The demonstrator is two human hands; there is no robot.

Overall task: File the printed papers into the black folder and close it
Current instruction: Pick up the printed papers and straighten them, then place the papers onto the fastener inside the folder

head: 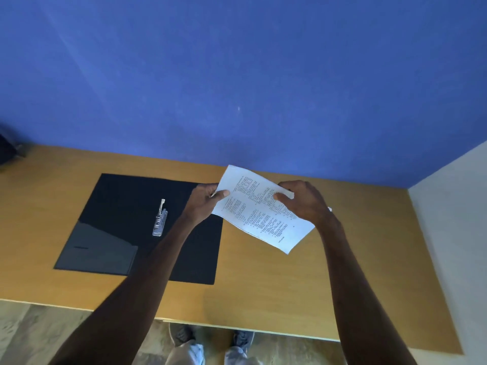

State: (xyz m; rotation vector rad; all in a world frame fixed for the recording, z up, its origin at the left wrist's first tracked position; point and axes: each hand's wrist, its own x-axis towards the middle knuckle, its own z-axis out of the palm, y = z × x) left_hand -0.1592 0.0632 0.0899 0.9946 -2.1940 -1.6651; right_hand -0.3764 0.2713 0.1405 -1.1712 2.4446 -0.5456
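Both hands up over the wooden desk point(263, 293), holding the printed papers point(259, 209) between them. Left hand point(204, 204) pinches the left edge, thumb on top of the sheet, fingers underneath. Right hand point(305, 202) is clamped on the top right part, thumb on the printed face, fingers wrapped behind. Papers are off the desk surface, tilted, top corner overlapping the blue wall point(237, 75) in the view. Looks like more than one sheet, a second edge shows by the right wrist, but the blur makes it hard to count.

Black folder point(126, 206) lies open and flat on the desk, left of the papers, not touching them. Metal clip mechanism point(160, 219) sits along its centre fold, lever pointing away from the person. Grey inner pocket point(97, 248) on the left flap, near corner. Left forearm crosses over the folder's right half and hides part of it.

Around: white side wall point(453, 233) at the right, dark object point(8, 148) at the far left desk edge, too cropped to identify. Below the desk edge, wood-pattern floor point(39, 330), two grey shoes point(181, 334) and light trouser legs.
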